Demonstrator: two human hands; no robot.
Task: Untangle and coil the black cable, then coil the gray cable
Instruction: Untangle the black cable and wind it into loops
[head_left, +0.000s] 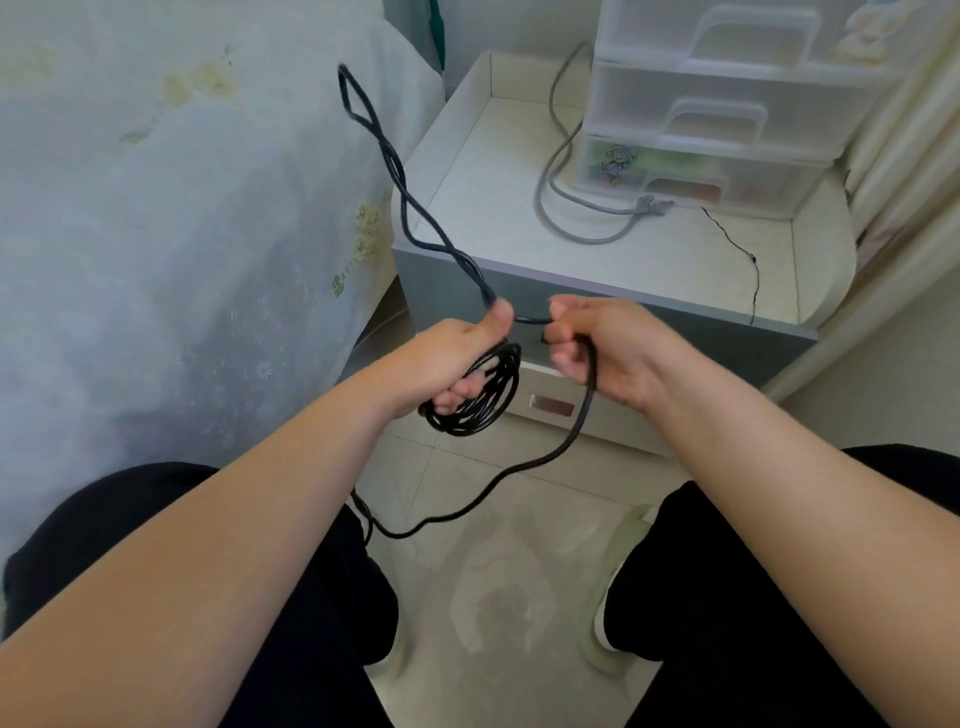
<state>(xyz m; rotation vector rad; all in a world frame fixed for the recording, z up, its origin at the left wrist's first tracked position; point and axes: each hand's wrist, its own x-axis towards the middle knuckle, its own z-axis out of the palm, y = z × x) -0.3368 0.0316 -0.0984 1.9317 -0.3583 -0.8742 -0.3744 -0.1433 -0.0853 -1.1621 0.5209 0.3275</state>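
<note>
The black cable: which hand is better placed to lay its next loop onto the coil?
The right hand. It grips the free run of the black cable that trails down to the floor, while the left hand already holds the coiled loops and a twisted strand rising upward.

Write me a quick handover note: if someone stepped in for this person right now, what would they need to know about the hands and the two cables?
Left hand: grips a bundle of coiled loops of the black cable; a twisted stretch sticks up from it.
Right hand: pinches the same cable; the slack trails down toward the floor.
Gray cable: lies loose on the nightstand, beside the plastic drawers, untouched.
Done: part of the black cable is coiled.
Left: untwist and wind in the rest of the black cable, then coil the gray one.
</note>
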